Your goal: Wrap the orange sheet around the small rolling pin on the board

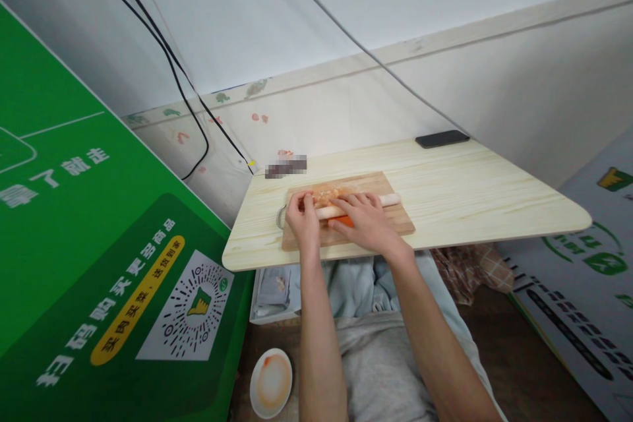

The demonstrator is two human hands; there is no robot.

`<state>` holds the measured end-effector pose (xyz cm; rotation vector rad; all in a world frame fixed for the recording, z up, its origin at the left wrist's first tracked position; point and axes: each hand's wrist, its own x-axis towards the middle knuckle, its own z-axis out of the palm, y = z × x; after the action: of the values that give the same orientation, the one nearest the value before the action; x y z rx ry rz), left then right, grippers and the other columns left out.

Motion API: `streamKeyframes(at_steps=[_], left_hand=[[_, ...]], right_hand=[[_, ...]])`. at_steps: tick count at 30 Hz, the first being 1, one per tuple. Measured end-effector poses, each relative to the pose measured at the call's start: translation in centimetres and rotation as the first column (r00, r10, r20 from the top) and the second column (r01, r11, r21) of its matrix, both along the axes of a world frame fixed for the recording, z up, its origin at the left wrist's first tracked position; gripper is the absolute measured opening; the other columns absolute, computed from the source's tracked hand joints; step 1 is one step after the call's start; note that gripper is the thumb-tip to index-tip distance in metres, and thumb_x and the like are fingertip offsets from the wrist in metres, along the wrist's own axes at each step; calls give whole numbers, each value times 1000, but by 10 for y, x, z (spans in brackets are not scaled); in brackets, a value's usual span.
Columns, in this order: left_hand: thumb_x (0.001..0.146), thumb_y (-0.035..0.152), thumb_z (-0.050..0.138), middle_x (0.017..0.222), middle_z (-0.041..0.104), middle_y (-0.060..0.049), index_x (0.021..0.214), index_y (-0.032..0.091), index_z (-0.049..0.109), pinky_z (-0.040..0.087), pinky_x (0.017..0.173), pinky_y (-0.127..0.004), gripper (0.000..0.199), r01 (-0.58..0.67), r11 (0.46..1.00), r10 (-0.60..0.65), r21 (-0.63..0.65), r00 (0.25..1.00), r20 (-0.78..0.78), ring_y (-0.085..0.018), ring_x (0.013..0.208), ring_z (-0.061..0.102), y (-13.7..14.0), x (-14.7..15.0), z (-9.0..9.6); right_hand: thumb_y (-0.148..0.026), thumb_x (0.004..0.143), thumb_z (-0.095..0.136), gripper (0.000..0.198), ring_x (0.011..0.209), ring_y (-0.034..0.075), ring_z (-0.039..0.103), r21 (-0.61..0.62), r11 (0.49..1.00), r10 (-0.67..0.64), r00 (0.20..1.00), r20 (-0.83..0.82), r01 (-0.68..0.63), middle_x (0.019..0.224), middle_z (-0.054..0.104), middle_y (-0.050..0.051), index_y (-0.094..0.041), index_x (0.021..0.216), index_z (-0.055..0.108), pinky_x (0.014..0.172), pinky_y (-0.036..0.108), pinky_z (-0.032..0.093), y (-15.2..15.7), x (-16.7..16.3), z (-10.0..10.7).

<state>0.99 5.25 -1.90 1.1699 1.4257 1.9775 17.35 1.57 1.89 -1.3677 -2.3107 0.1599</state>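
Note:
A pale, slim rolling pin [390, 200] lies slantwise across a wooden cutting board [403, 221]. At its left end, the bent fingers of my left hand [303, 214] are closed together; the hand hides what is under the fingertips. My right hand [364, 219] lies over the middle of the pin, its fingers beyond it and its thumb on the near side. Under this hand shows a flat orange piece [340, 220], partly covered. Small orange-yellow bits [329, 195] are scattered on the board behind the pin.
A black phone [442, 138] lies at the back of the light wood table [494, 198]. Cables [346, 33] hang along the wall. Below the table are a stained white dish [271, 382] and a white tray [262, 313]. A green panel [123, 211] stands left.

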Motion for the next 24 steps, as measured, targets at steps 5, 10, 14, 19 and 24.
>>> streamKeyframes(at_steps=[5, 10, 14, 19, 24], left_hand=[[94, 32, 64, 88, 76, -3, 93, 21, 75, 58, 82, -30, 16, 3, 1000, -3, -2, 1000, 2, -18, 82, 72, 1, 0, -1], [93, 32, 64, 89, 75, -3, 92, 20, 75, 58, 81, -30, 16, 11, 1000, -11, 10, 1000, 20, -18, 82, 72, 2, 0, -1], [93, 32, 64, 90, 76, -4, 92, 20, 75, 58, 81, -31, 16, 14, 1000, -14, 10, 1000, 13, -19, 82, 72, 0, 0, 0], [94, 32, 63, 89, 77, -3, 92, 21, 75, 57, 83, -31, 17, 4, 1000, -4, 4, 1000, -15, -19, 83, 72, -2, 0, 2], [94, 34, 64, 91, 77, -4, 92, 21, 75, 59, 81, -30, 17, 13, 1000, -13, -3, 1000, 17, -19, 83, 73, 0, 0, 1]], right_hand=[[-48, 112, 60, 54, 149, 34, 56, -31, 998, 46, 999, 1, -46, 157, 69, 15, -25, 160, 64, 130, 56, 30, -3, 8, 2], [-44, 111, 61, 50, 148, 33, 57, -11, 999, 38, 999, -16, -38, 156, 70, 15, -24, 157, 67, 131, 56, 27, 3, 4, -2], [-40, 110, 63, 44, 148, 35, 55, 46, 999, -13, 999, -39, 15, 156, 70, 15, -22, 149, 71, 127, 56, 29, 10, -3, -7], [-40, 109, 63, 42, 147, 35, 56, 75, 997, -16, 999, -51, 20, 153, 72, 14, -24, 146, 73, 124, 55, 31, 11, -5, -10], [-41, 111, 61, 45, 142, 34, 59, 44, 999, 10, 999, -35, -8, 151, 73, 14, -24, 152, 70, 125, 55, 30, 8, -1, -9]])
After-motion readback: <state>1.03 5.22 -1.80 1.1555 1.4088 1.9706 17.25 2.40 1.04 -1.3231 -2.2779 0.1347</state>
